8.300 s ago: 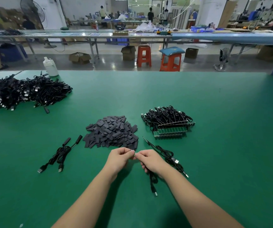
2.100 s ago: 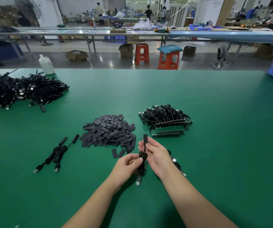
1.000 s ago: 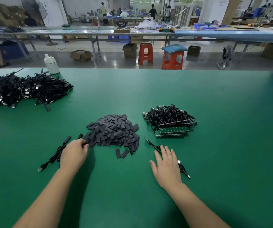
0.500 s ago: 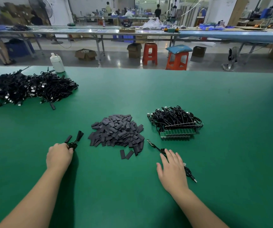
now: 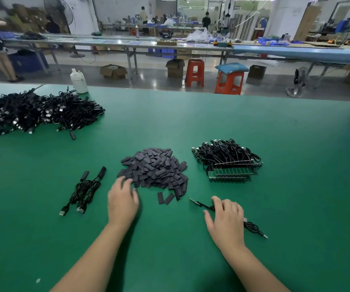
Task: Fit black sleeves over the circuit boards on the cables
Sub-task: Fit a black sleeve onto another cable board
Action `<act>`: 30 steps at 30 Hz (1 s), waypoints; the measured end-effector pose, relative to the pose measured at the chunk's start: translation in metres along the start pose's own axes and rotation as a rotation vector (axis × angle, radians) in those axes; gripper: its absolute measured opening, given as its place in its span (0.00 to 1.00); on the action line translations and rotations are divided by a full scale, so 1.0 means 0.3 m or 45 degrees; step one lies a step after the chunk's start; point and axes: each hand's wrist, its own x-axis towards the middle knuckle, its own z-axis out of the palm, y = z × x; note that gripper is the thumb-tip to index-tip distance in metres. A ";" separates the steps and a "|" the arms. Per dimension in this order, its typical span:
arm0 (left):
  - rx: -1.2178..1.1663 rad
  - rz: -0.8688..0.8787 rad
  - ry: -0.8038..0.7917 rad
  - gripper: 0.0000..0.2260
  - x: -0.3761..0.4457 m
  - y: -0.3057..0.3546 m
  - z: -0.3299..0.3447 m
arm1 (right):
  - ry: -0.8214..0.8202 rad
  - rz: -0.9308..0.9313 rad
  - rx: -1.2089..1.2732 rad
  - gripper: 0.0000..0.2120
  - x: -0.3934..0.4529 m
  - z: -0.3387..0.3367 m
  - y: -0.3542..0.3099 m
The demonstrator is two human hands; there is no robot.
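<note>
A heap of flat black sleeves [image 5: 156, 169] lies at the middle of the green table [image 5: 296, 144]. My left hand [image 5: 121, 200] hovers at the heap's near left edge, fingers spread, holding nothing. My right hand [image 5: 225, 219] rests over a single cable [image 5: 254, 226] whose bare circuit board [image 5: 198, 203] sticks out to the left of my fingers. A bundle of unsleeved cables with green boards [image 5: 229, 163] sits right of the heap. Sleeved cables [image 5: 87, 188] lie to the left of my left hand.
A large pile of black cables [image 5: 32, 111] fills the far left of the table. A white bottle [image 5: 78, 81] stands at the far edge. Two loose sleeves [image 5: 164, 198] lie just in front of the heap. Stools and workbenches stand beyond the table.
My left hand let go of the sleeved cables at the left and moved right to the sleeve heap's edge. My right hand stayed on the single cable.
</note>
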 end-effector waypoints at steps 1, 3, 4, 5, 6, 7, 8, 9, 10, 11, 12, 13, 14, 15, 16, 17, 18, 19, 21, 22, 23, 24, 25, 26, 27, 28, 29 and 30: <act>-0.049 0.047 -0.024 0.16 -0.042 0.038 0.029 | -0.003 0.003 -0.020 0.21 0.002 -0.002 0.000; -0.085 0.166 -0.069 0.16 -0.114 0.099 0.074 | 0.000 -0.018 -0.029 0.21 0.006 -0.001 0.002; -0.101 0.208 -0.077 0.16 -0.137 0.123 0.090 | 0.000 -0.049 -0.026 0.21 0.009 0.000 0.000; -0.124 0.218 -0.075 0.15 -0.152 0.145 0.101 | -0.010 -0.095 -0.021 0.22 0.013 0.002 -0.006; -0.144 0.210 -0.074 0.15 -0.163 0.166 0.108 | -0.028 -0.152 -0.009 0.23 0.019 0.004 -0.016; -0.148 0.222 -0.077 0.14 -0.172 0.183 0.115 | -0.052 -0.208 0.014 0.24 0.028 0.004 -0.029; -0.126 0.275 -0.075 0.14 -0.181 0.195 0.120 | -0.082 -0.240 0.046 0.23 0.042 0.002 -0.046; -0.091 0.350 -0.070 0.14 -0.189 0.203 0.126 | -0.130 -0.241 0.076 0.21 0.058 -0.001 -0.061; -0.063 0.410 -0.061 0.14 -0.193 0.203 0.130 | -0.203 -0.215 0.102 0.18 0.077 -0.003 -0.073; -0.051 0.433 -0.050 0.14 -0.193 0.200 0.132 | -0.286 -0.165 0.130 0.15 0.099 -0.006 -0.081; -0.048 0.428 -0.035 0.13 -0.192 0.196 0.131 | -0.351 -0.099 0.163 0.13 0.120 -0.011 -0.085; -0.049 0.419 -0.017 0.13 -0.190 0.192 0.130 | -0.400 -0.020 0.225 0.11 0.141 -0.018 -0.089; -0.051 0.420 0.000 0.12 -0.189 0.189 0.129 | -0.437 0.075 0.325 0.10 0.160 -0.027 -0.091; -0.056 0.436 0.011 0.12 -0.189 0.188 0.128 | -0.466 0.165 0.442 0.09 0.177 -0.032 -0.091; -0.069 0.457 0.010 0.11 -0.190 0.189 0.126 | -0.487 0.232 0.541 0.09 0.190 -0.036 -0.092; -0.097 0.460 -0.004 0.10 -0.193 0.191 0.121 | -0.507 0.266 0.609 0.10 0.200 -0.039 -0.093; -0.147 0.435 -0.041 0.10 -0.196 0.197 0.116 | -0.526 0.282 0.657 0.11 0.205 -0.041 -0.092; -0.217 0.382 -0.096 0.10 -0.198 0.207 0.111 | -0.537 0.289 0.697 0.12 0.207 -0.043 -0.092; -0.421 0.216 -0.234 0.10 -0.201 0.236 0.104 | -0.539 0.286 0.763 0.12 0.202 -0.046 -0.094; -0.550 0.099 -0.300 0.09 -0.199 0.258 0.101 | -0.538 0.280 0.797 0.12 0.197 -0.047 -0.095; -0.689 -0.031 -0.377 0.07 -0.197 0.284 0.098 | -0.538 0.265 0.818 0.12 0.191 -0.047 -0.097; -0.830 -0.149 -0.455 0.05 -0.195 0.310 0.096 | -0.538 0.241 0.823 0.11 0.184 -0.048 -0.099; -0.949 -0.239 -0.500 0.04 -0.193 0.333 0.096 | -0.535 0.219 0.818 0.11 0.178 -0.050 -0.101; -1.035 -0.312 -0.513 0.04 -0.190 0.350 0.098 | -0.527 0.208 0.816 0.11 0.173 -0.052 -0.102; -1.090 -0.381 -0.510 0.04 -0.186 0.363 0.097 | -0.515 0.206 0.818 0.11 0.170 -0.054 -0.102; -1.132 -0.441 -0.507 0.04 -0.181 0.373 0.096 | -0.506 0.206 0.817 0.11 0.168 -0.057 -0.101; -1.172 -0.489 -0.518 0.05 -0.175 0.379 0.096 | -0.503 0.205 0.815 0.11 0.168 -0.060 -0.100; -1.216 -0.529 -0.540 0.05 -0.171 0.383 0.098 | -0.509 0.203 0.813 0.10 0.167 -0.062 -0.100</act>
